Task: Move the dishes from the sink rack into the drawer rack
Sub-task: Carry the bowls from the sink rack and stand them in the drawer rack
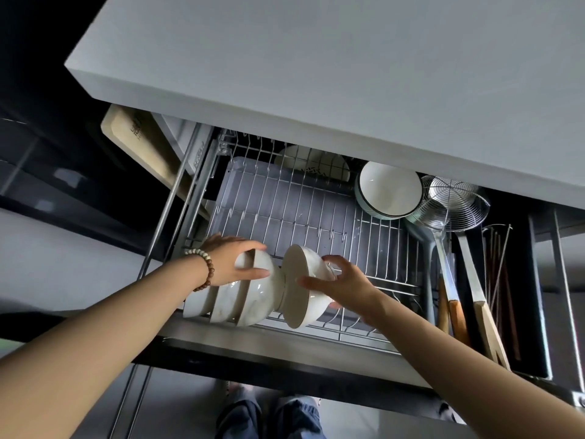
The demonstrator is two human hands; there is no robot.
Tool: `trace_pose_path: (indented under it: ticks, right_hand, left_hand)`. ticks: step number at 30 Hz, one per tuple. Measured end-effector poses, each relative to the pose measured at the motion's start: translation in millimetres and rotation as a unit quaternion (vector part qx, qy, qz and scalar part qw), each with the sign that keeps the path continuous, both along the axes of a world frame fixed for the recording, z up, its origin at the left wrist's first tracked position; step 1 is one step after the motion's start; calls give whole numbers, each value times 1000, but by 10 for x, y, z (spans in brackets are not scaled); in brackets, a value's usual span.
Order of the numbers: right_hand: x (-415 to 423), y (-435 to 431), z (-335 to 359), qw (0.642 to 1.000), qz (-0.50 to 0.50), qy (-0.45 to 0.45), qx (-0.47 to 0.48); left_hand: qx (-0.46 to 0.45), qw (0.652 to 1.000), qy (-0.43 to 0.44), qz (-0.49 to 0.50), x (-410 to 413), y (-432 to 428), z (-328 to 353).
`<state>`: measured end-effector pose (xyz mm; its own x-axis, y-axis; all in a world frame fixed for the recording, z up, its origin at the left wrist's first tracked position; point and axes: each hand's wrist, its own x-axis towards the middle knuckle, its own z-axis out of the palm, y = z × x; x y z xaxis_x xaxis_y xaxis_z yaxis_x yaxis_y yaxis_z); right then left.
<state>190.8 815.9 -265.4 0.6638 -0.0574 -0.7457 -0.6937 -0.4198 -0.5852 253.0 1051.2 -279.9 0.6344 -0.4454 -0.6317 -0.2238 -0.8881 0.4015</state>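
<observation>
- While we set the bowl (304, 289) on edge into the front slots of the rack (316, 210), our right grip (342, 283) curls round its base. We should keep the rim between two wires.
- Our left grip (235, 263) clasps the end bowl (262, 293) of the row (221, 304), steadying it so nothing tips or knocks.
- Bowls: glazed white ceramic, smooth, round, likely slippery. Rack: thin shiny steel wire over a grey tray (285, 191).

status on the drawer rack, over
Left hand grips row of bowls in rack. Right hand holds white bowl on edge, rim against the row. Big bowl, wire skimmer far back, clear.
</observation>
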Motion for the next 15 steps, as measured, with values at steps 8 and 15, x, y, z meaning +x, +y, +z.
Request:
trace_pose_path:
  ticks: [8, 15]
  right_hand:
    - [-4, 358, -140, 997, 38, 34, -63]
    - [-67, 411, -177, 998, -17, 52, 5]
  left_hand:
    - [-2, 1000, 9, -13, 11, 16, 42]
    - [-3, 1000, 14, -12, 37, 36, 4]
